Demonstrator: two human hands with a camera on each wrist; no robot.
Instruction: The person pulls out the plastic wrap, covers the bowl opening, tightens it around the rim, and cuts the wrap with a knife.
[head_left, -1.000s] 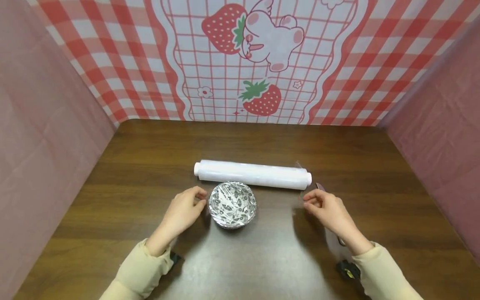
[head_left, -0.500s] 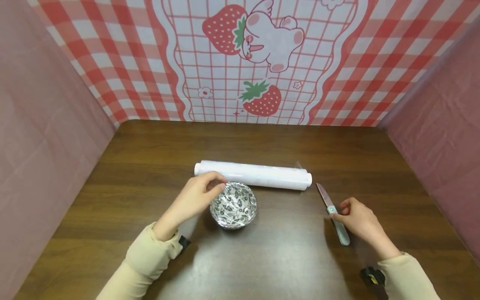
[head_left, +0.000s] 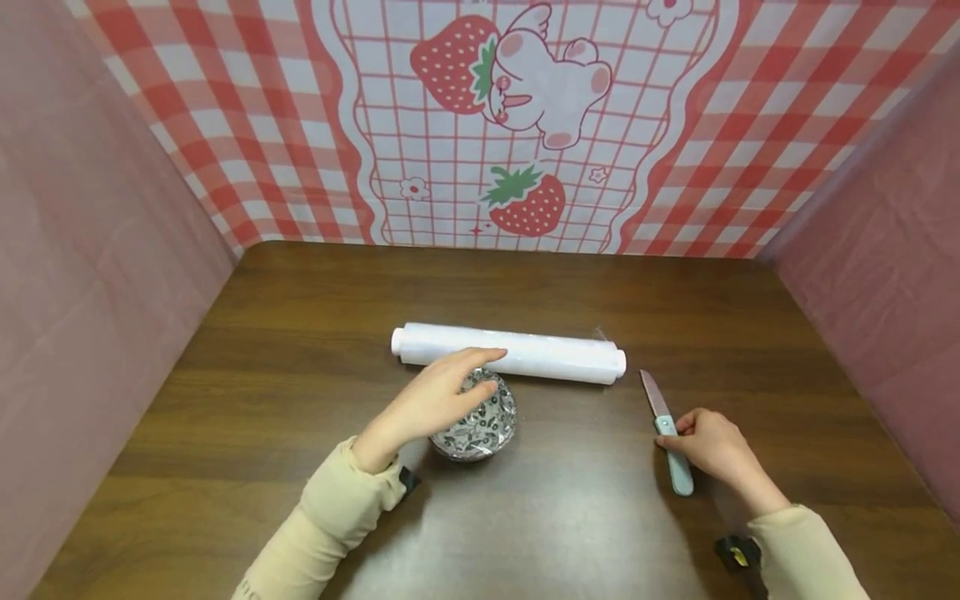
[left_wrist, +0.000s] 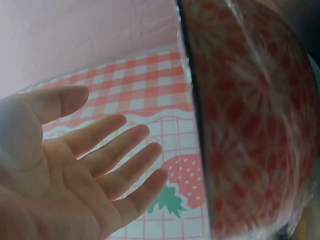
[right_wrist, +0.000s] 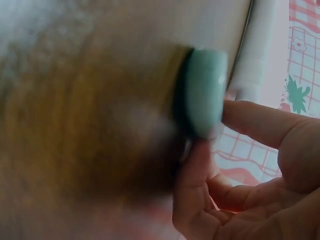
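A bowl (head_left: pixel 480 435) with a black-and-white leaf pattern inside has clear plastic wrap stretched over it. Its outer side (left_wrist: pixel 250 125) looks red and floral in the left wrist view, with wrinkled wrap on it. Over the bowl's left part hovers my left hand (head_left: pixel 435 402), fingers extended and holding nothing; it hides some of the bowl. At the right, my right hand (head_left: pixel 716 447) pinches the pale green handle of a knife (head_left: pixel 680 473) between thumb and fingers. The knife's blade points away from me. In the right wrist view the handle (right_wrist: pixel 206 92) shows at the fingertips.
A white roll of plastic wrap (head_left: pixel 555 357) lies crosswise just behind the bowl. The brown wooden table (head_left: pixel 315 300) ends at a red checked strawberry cloth (head_left: pixel 525 204). Pink cloth walls (head_left: pixel 82 275) stand on both sides.
My left hand has moved rightward from beside the bowl to over it, its fingers spreading. My right hand has moved right and back towards me and taken hold of the knife's handle.
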